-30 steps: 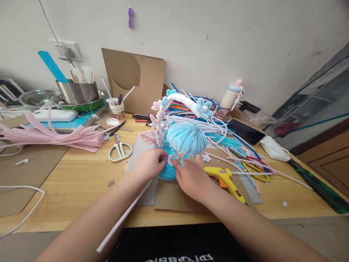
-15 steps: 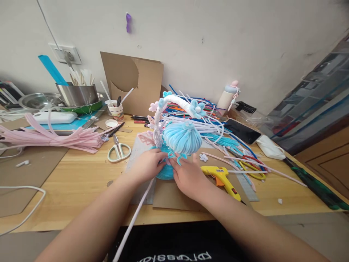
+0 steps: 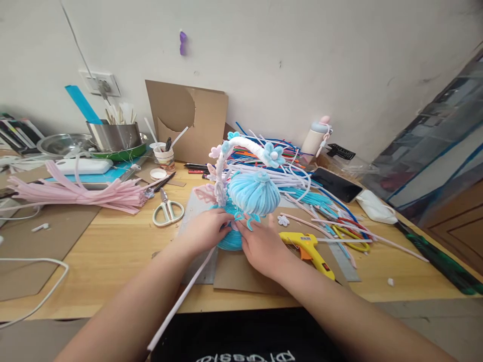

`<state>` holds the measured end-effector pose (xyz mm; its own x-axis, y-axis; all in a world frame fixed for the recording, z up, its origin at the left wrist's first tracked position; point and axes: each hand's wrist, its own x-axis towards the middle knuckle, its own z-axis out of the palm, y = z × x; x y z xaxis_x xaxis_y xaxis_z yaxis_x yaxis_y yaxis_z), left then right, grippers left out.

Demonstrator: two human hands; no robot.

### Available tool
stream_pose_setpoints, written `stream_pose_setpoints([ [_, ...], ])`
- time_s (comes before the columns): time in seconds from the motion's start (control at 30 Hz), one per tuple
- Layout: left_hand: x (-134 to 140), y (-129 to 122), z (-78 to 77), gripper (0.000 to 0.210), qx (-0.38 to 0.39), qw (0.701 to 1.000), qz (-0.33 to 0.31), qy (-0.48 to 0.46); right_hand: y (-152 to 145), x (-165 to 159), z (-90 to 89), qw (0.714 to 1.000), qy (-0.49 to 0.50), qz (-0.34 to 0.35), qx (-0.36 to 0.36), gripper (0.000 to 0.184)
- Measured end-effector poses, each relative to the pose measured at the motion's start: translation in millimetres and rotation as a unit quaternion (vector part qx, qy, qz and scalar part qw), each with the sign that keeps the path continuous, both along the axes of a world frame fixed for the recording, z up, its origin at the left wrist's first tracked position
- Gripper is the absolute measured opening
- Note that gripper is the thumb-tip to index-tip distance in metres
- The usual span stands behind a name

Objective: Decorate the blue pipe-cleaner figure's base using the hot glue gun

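Observation:
A pipe-cleaner craft stands upright on the table, with a round light-blue base (image 3: pixel 231 242). Above it hangs a ribbed light-blue dome (image 3: pixel 254 193), under a white wrapped arch (image 3: pixel 245 147) set with blue and pink flowers. My left hand (image 3: pixel 207 230) is closed at the left of the base, its fingertips partly hidden. From the other side my right hand (image 3: pixel 266 246) presses its curled fingers on the base below the dome. Between my fingertips shows a small pale piece, too covered to make out. A pale pink pipe cleaner (image 3: pixel 184 296) runs from beside my left hand towards my lap.
A yellow glue gun (image 3: pixel 311 250) lies right of my right hand, near a small white flower (image 3: pixel 283 220). Scissors (image 3: pixel 168 213) and a pink pipe-cleaner bundle (image 3: pixel 81 191) lie left. Behind are loose pipe cleaners (image 3: pixel 260 173), a phone (image 3: pixel 335 184) and leaning cardboard (image 3: pixel 209 118).
The view has shifted slightly, so everything sits a little lower and further right. My hands keep their place at the base; the free end of the pale pink pipe cleaner has swung left.

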<state>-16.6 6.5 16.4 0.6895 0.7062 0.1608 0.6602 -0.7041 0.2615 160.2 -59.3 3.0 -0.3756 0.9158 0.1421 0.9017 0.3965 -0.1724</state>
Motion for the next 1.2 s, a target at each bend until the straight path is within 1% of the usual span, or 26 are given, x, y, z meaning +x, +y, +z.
stream_pose_setpoints([
  [0.3,-0.2,-0.4,2.2,0.015,-0.011,1.0,-0.001,0.0,-1.3,-1.9,2.1,1.0,-0.002,-0.002,0.005,0.044],
  [0.6,-2.1,0.9,3.9,0.011,-0.013,1.0,-0.001,0.0,-1.4,-3.2,4.0,1.0,-0.012,-0.013,0.01,0.045],
  [0.77,-3.0,3.1,5.0,0.012,-0.021,1.0,-0.005,-0.006,-0.5,-3.0,6.5,1.0,0.002,-0.009,0.012,0.042],
  [1.0,-2.2,3.7,0.9,0.014,-0.041,0.999,0.019,-0.002,-0.5,-4.1,7.7,1.0,0.018,-0.023,-0.009,0.04],
  [1.13,-3.2,4.9,-3.0,0.011,-0.038,0.999,0.02,0.001,1.1,-5.2,9.9,0.999,0.007,-0.027,-0.024,0.039],
  [1.2,-3.4,5.7,-3.9,0.009,-0.042,0.999,0.032,0.002,1.6,-5.7,10.5,0.999,-0.003,-0.027,-0.029,0.037],
])
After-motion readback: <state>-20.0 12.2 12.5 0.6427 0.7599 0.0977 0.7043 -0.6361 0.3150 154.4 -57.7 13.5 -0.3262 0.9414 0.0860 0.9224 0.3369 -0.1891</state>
